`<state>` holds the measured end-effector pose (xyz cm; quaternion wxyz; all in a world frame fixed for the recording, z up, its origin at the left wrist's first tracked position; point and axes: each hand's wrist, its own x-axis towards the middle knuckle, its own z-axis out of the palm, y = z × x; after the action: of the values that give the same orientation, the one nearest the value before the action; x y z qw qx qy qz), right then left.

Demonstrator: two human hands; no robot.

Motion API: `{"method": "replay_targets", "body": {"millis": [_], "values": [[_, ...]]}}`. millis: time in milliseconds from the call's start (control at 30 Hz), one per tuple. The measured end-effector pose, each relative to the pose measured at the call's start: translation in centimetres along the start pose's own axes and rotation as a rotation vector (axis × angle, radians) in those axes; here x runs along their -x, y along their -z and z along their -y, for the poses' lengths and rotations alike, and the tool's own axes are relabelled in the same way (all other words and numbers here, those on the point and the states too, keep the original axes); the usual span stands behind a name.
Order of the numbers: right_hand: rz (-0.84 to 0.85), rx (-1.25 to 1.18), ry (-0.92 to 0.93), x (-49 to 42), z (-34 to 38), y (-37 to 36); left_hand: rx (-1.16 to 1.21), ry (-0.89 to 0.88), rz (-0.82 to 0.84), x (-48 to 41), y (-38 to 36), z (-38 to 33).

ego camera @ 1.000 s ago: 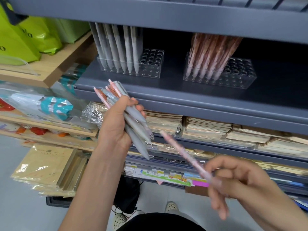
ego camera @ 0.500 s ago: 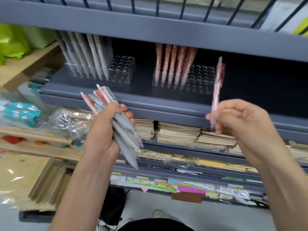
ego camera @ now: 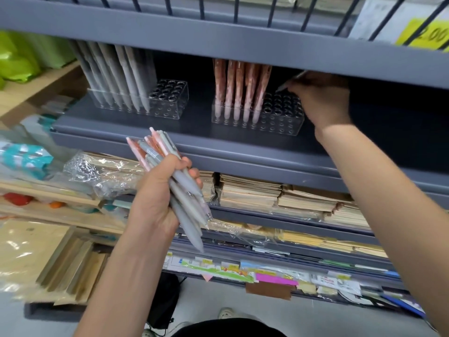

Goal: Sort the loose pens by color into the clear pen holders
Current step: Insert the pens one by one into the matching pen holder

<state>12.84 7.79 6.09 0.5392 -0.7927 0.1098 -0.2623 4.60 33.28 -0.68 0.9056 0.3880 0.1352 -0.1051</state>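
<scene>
Left hand (ego camera: 158,198) low, in front of the grey metal shelf (ego camera: 218,147). Its grip is curled tight round a bundle of loose grey and pink plastic pens (ego camera: 187,212). Tips point down and right; clicker ends fan up and left.

Right hand (ego camera: 320,98) is reached in under the upper shelf board, over the right end of the right-hand clear plastic pen holder (ego camera: 279,120). Its grip pinches a single slim pen (ego camera: 292,80), tilted with the lower end toward the holder's holes. The pen is blurred and in shadow, so its colour is unclear, possibly pale. Cannot tell whether its tip touches a hole.

Pink patterned pens (ego camera: 240,86) stand in the left part of that holder.

On the same shelf, well to the left, is the left-hand clear plastic pen holder (ego camera: 170,100). Pale grey pens (ego camera: 116,76) lean in its left part.

The shelf below holds wrapped brown paper stacks (ego camera: 250,193).
</scene>
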Motion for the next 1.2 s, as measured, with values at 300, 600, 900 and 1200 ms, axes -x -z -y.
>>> {"method": "replay_targets", "body": {"millis": [300,600,900,1200], "values": [[0.245,0.617,-0.033,-2.9,-0.4,-2.9,-0.032,0.028,0.018,0.9,-0.2,0.0],[0.296,0.448,-0.141,-3.6,-0.1,-2.8,-0.106,0.089,0.021,1.2,0.4,-0.5],[0.36,0.551,-0.067,-4.4,0.7,-3.5,-0.15,0.111,0.047,1.4,1.3,-1.3],[0.107,0.539,-0.12,0.2,2.4,-0.9,-0.166,0.143,0.043,1.0,2.6,-2.3]]}}
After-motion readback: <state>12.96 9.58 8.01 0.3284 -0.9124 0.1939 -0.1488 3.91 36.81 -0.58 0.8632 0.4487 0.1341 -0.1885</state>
